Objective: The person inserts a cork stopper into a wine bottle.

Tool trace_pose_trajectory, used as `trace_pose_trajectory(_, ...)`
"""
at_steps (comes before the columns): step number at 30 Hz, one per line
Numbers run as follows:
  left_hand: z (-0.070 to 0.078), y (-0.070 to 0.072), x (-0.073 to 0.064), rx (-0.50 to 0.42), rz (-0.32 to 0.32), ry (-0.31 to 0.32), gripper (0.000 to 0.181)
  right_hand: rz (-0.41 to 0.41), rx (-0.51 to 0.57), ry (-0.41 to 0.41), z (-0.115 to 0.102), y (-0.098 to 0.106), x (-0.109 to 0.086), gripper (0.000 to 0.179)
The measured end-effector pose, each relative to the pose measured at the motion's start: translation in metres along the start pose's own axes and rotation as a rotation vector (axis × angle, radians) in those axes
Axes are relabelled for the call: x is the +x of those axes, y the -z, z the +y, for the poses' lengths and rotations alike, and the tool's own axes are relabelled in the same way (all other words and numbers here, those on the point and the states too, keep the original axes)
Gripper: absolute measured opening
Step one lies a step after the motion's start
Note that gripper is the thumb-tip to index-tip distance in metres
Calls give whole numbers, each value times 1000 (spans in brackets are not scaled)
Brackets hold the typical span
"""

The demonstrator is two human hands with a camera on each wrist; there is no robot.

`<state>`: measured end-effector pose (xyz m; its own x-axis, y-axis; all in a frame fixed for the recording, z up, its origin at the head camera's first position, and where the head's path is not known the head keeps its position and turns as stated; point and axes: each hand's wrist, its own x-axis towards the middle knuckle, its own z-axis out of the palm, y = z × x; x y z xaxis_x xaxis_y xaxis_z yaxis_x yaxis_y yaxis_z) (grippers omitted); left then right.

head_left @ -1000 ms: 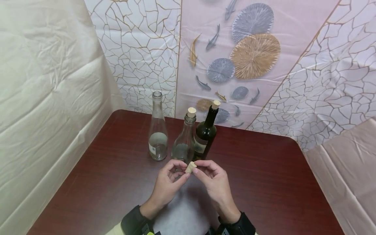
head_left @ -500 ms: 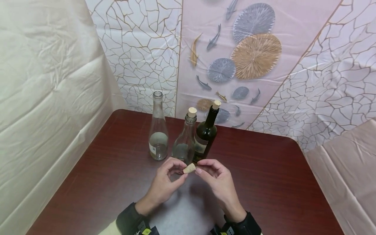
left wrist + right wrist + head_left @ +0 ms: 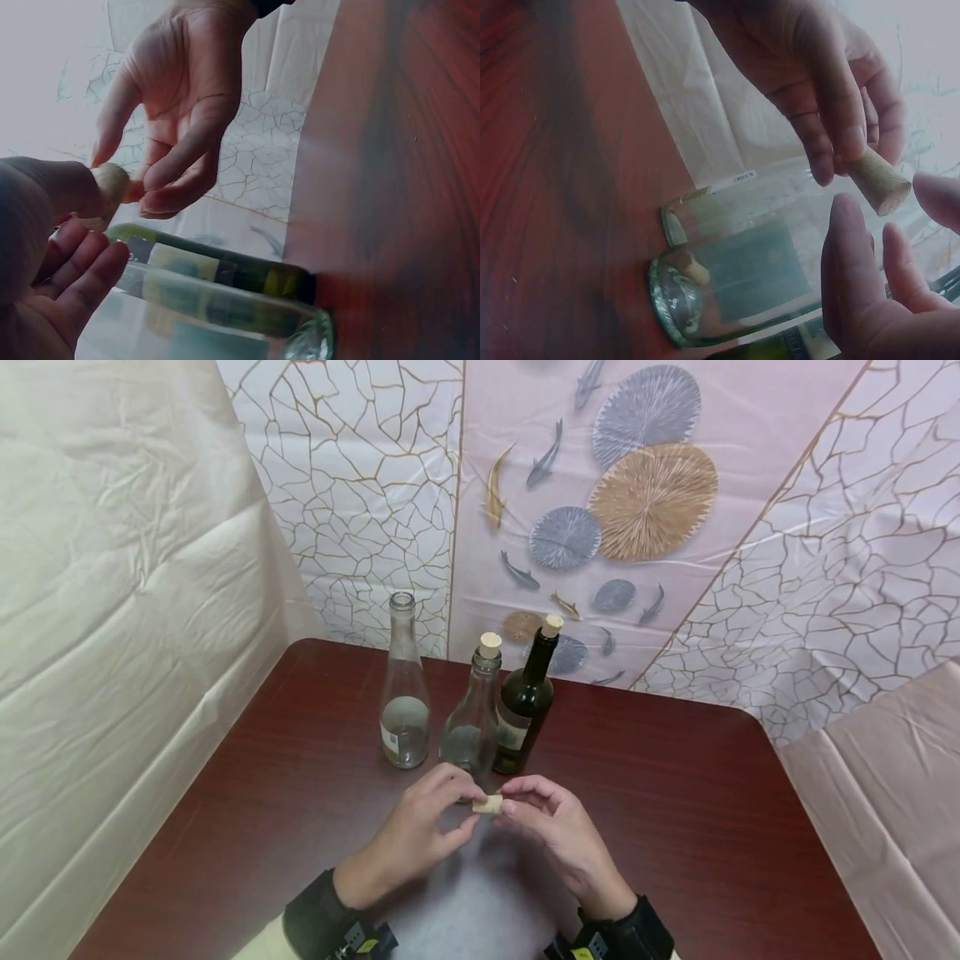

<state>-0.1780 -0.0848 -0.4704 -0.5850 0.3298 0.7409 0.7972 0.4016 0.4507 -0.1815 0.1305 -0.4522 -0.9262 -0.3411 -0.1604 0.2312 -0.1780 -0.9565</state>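
A small tan cork (image 3: 488, 805) lies nearly level between the two hands, above the table. My left hand (image 3: 408, 831) pinches one end; the right wrist view shows its thumb and fingertips on the cork (image 3: 877, 181). My right hand (image 3: 566, 839) is at the other end, its fingers loosely spread around it; the right thumb is very close to the cork, and contact is hard to tell. Just beyond stands a clear bottle (image 3: 470, 718) with a cork (image 3: 490, 646) in its mouth. Right behind it is a dark green bottle (image 3: 527, 695), also corked.
A second clear bottle (image 3: 405, 706) with an uncorked mouth stands to the left. Through the clear glass in the right wrist view shows a tan piece (image 3: 692, 268) near a base. The red-brown table (image 3: 675, 827) ends at patterned cloth (image 3: 570, 460) behind.
The cork has turned from tilted to nearly level between the hands. The left fingers have shifted over its top, and the right hand has moved slightly lower. The bottles stand as before.
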Motion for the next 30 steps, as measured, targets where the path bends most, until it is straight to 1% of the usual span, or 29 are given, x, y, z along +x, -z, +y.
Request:
trace_pose_trajectory(4, 2, 3, 2, 77, -52, -60, 29, -58, 110, -57, 4, 2, 3, 30)
trace_pose_trajectory(7, 3, 5, 2, 121, -86, -86, 27, -86, 162, -89, 7, 3, 4, 26)
trace_pose_trajectory(10, 3, 5, 2, 138, -103, -106, 24, -88, 182, -110, 10, 3, 5, 22)
trace_pose_trajectory(17, 3, 5, 0, 158, -138, -118, 23, -56, 206, -175, 13, 2, 5, 16)
trace_pose_trajectory(21, 3, 6, -1, 156, -151, -115, 23, -52, 218, -176, 15, 2, 4, 14)
trace_pose_trajectory(22, 2, 6, -1, 147, -145, -113, 23, -50, 221, -175, 15, 3, 4, 14)
trace_pose_trajectory(24, 3, 7, 1, 127, -107, -112, 24, -46, 232, -169, 16, 4, 4, 13)
trace_pose_trajectory(27, 3, 13, 7, 91, 1, -116, 27, -36, 240, -163, 17, 5, 3, 13)
trace_pose_trajectory(30, 2, 24, 15, 68, 113, -104, 29, -24, 239, -166, 19, 6, 3, 13)
